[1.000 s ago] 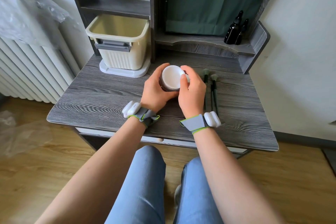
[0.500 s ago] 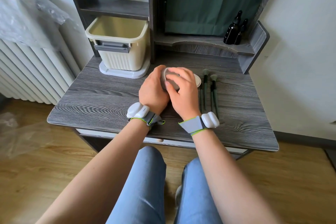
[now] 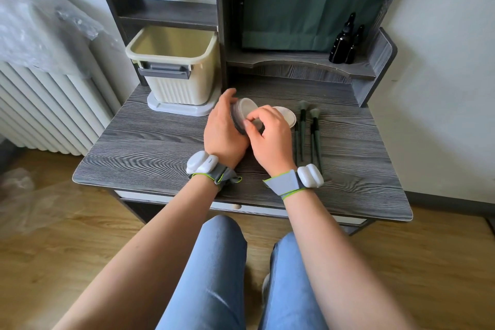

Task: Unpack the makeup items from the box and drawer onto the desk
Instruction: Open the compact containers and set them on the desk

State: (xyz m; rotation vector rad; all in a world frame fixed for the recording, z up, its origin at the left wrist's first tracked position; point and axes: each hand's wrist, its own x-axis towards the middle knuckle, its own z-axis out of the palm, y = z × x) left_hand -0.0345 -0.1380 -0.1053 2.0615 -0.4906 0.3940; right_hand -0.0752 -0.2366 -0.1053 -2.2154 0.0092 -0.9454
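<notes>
The person's knees show at the bottom edge. On each wrist sits a grey band with a white unit. A second ago both hands held the closed jar, its white lid facing up. Now the lid (image 3: 285, 116) lies flat on the desk (image 3: 150, 153), just right of the hands, and the jar (image 3: 242, 112) is open and tilted toward the right.

The left hand (image 3: 223, 128) grips the jar body, fingers curled round its far side. The right hand (image 3: 269, 131) has its fingers bent at the jar mouth, thumb and forefinger pinched together on something small; what they pinch cannot be told. Judgement: the person is drawing an item or inner seal out of the jar, so this jar is still being unpacked.

Right of the lid, the brushes (image 3: 308, 131) lie side by side on the desk, heads pointing away. The drawer (image 3: 241, 205) under the front edge is closed.

At the rear left stands the box (image 3: 174, 72), open at the top; no contents are visible from this angle. Two dark bottles (image 3: 345, 43) stand on the rear shelf at right. A green curtain hangs behind it. A radiator lines the left wall. The floor is wood.
</notes>
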